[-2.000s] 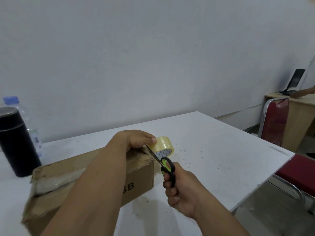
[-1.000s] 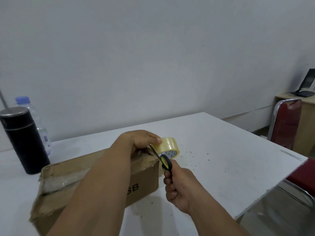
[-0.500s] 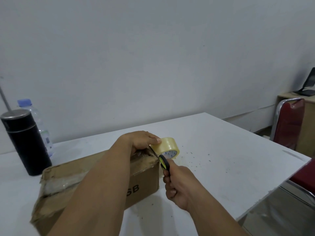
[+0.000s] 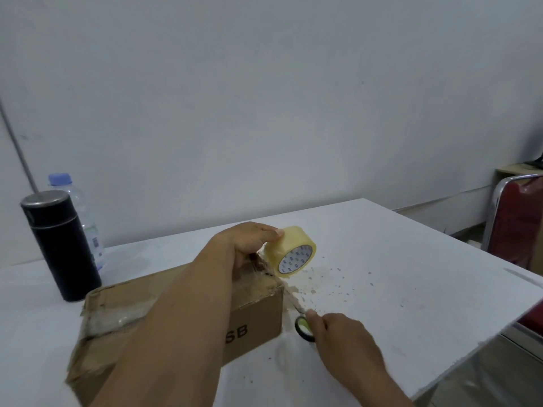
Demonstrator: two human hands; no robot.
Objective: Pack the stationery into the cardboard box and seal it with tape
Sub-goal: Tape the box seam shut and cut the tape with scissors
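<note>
A worn cardboard box [image 4: 252, 324] lies closed on the white table [image 4: 411, 274], with clear tape along its top seam. My left hand [image 4: 246, 242] holds a roll of clear tape [image 4: 289, 255] just past the box's far right corner. A strip of tape runs from the roll down the box's right end. My right hand [image 4: 343, 339] is low by the box's right side, gripping black scissors with a green-lined handle [image 4: 304, 329]; their blades point up along the strip and are blurred.
A black flask [image 4: 60, 245] and a plastic water bottle [image 4: 82, 212] stand at the table's back left. A red chair [image 4: 517, 221] and a wooden desk [image 4: 514, 171] are at the right. Small crumbs speckle the table near the box.
My right hand with the scissors has dropped from just under the roll to the table beside the box. The roll has lifted slightly away from the box corner.
</note>
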